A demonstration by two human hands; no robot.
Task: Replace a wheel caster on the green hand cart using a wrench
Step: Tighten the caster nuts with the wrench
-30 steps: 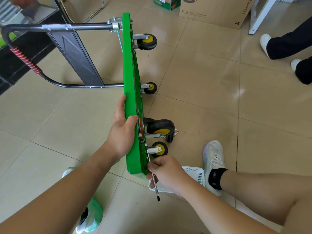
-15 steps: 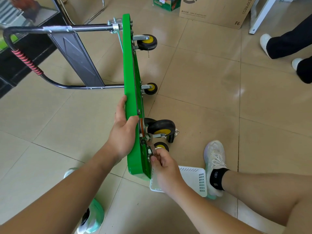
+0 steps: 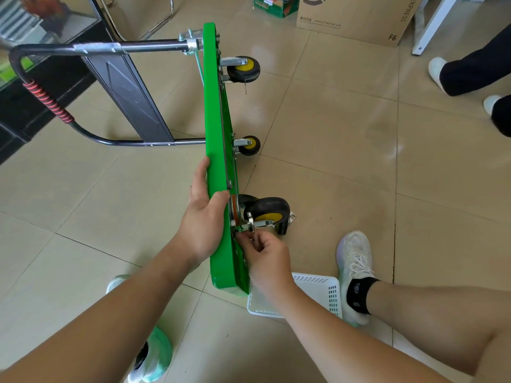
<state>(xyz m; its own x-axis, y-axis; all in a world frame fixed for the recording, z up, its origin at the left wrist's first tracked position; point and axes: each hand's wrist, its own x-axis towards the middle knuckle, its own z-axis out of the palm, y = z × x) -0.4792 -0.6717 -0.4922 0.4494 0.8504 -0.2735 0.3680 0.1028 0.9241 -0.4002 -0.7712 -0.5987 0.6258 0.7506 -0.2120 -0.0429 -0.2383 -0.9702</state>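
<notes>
The green hand cart (image 3: 218, 150) stands on its side edge on the tiled floor, underside facing right. My left hand (image 3: 203, 217) grips the deck's top edge, thumb on the underside. Two small yellow-hubbed casters (image 3: 244, 69) (image 3: 249, 145) stick out farther away. A larger black caster (image 3: 269, 211) is nearest to me. Just below it, my right hand (image 3: 265, 258) holds a silver wrench (image 3: 250, 223), whose head sits at the caster's mounting plate. The wrench handle is hidden in my fingers.
A white perforated basket (image 3: 318, 288) lies on the floor under my right forearm. The cart's black handle (image 3: 110, 48) extends left toward a dark cabinet. A cardboard box (image 3: 354, 17) stands at the back. Another person's legs and white shoes (image 3: 470, 73) are at the right.
My right hand has moved up from the cart's lower edge to the large caster's mount. The wrench, which pointed down below my hand, now points up at the mount. My left hand held still.
</notes>
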